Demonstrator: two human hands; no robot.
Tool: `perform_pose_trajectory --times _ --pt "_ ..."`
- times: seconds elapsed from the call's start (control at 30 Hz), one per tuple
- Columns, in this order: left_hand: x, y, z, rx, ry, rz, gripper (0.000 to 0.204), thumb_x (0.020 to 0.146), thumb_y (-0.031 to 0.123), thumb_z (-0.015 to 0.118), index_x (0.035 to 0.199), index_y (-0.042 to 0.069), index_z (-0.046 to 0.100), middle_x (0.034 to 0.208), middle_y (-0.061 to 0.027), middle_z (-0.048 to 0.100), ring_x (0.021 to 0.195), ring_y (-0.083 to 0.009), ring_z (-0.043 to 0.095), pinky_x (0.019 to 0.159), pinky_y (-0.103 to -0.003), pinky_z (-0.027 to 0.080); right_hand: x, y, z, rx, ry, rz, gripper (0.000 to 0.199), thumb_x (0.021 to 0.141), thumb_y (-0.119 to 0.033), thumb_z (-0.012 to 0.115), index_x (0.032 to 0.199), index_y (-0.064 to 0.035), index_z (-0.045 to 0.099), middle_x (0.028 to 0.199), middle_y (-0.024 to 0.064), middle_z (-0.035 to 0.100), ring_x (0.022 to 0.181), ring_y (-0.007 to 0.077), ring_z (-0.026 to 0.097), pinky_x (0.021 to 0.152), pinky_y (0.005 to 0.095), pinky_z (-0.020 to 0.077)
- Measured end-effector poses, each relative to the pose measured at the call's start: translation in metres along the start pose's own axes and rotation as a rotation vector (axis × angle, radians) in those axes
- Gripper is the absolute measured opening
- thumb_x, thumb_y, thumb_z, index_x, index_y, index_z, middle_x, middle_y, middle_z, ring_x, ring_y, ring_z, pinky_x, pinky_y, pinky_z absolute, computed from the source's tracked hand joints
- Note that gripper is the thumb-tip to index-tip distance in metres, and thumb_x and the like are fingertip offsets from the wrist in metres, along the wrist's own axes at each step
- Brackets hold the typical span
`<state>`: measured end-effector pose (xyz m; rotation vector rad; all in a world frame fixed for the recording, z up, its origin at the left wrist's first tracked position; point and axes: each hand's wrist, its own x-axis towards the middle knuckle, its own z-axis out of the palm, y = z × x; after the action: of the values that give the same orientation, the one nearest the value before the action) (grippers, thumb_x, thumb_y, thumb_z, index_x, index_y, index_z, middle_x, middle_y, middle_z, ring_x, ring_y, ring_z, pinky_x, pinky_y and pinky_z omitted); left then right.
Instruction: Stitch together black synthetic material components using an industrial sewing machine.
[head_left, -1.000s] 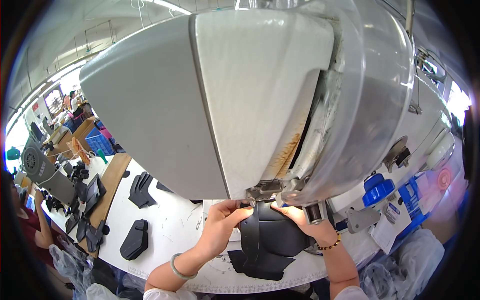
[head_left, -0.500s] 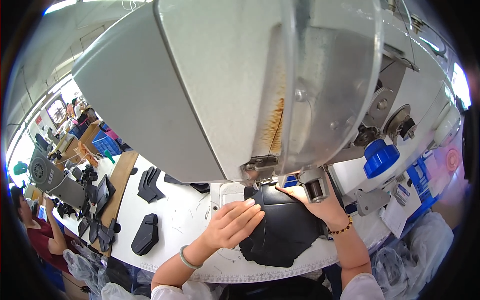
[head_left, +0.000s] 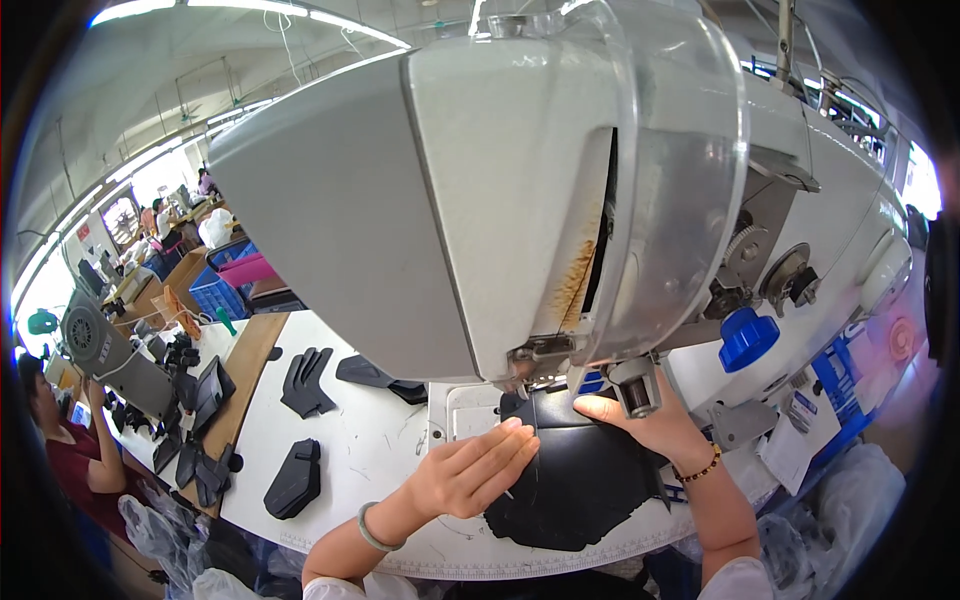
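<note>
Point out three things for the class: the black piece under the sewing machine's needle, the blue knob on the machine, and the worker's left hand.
black piece [head_left: 580, 490], head view, on its bare middle panel.
blue knob [head_left: 747, 338], head view, on its round cap.
left hand [head_left: 470, 472], head view, on the back of the hand.

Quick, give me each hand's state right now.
Left hand: open, fingers flat, pressing on the black material piece.
Right hand: open, fingers resting on the same piece beside the sewing machine foot.
</note>
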<state>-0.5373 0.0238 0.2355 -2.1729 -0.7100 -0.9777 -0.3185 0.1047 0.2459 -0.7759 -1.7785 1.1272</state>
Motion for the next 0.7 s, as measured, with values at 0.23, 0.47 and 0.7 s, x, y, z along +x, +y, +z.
perform_pose_trajectory --times 0.23,0.47,0.7 --pt "0.001 -0.006 0.005 -0.004 -0.029 -0.016 0.021 0.074 0.001 0.063 0.094 0.0 0.066 0.092 -0.0062 0.066 0.087 -0.0173 0.065 0.071 -0.021 0.054 0.005 0.003 -0.007 -0.211 -0.026 -0.047 0.033 0.071 -0.014 0.079 0.096 -0.0015 0.061 0.089 0.005 0.063 0.084 0.0125 0.058 0.075 0.0274 0.0469" --pt "0.003 -0.013 0.01 -0.069 0.011 -0.109 0.023 0.071 0.002 0.061 0.092 0.003 0.067 0.088 -0.0057 0.066 0.08 -0.016 0.065 0.061 -0.022 0.053 -0.004 0.0 -0.021 -0.258 -0.078 -0.103 0.041 0.069 -0.015 0.079 0.102 0.0004 0.059 0.107 0.013 0.059 0.099 0.0222 0.056 0.085 0.0353 0.0441" --pt "0.011 -0.015 0.002 -0.151 -0.041 -0.175 0.024 0.066 0.002 0.064 0.089 0.004 0.068 0.088 -0.0065 0.067 0.076 -0.0198 0.066 0.063 -0.026 0.055 -0.061 -0.032 -0.021 -0.871 -0.222 -0.385 0.066 0.065 -0.024 0.077 0.126 -0.0115 0.053 0.106 0.0161 0.048 0.092 0.0327 0.046 0.089 0.0421 0.0372"
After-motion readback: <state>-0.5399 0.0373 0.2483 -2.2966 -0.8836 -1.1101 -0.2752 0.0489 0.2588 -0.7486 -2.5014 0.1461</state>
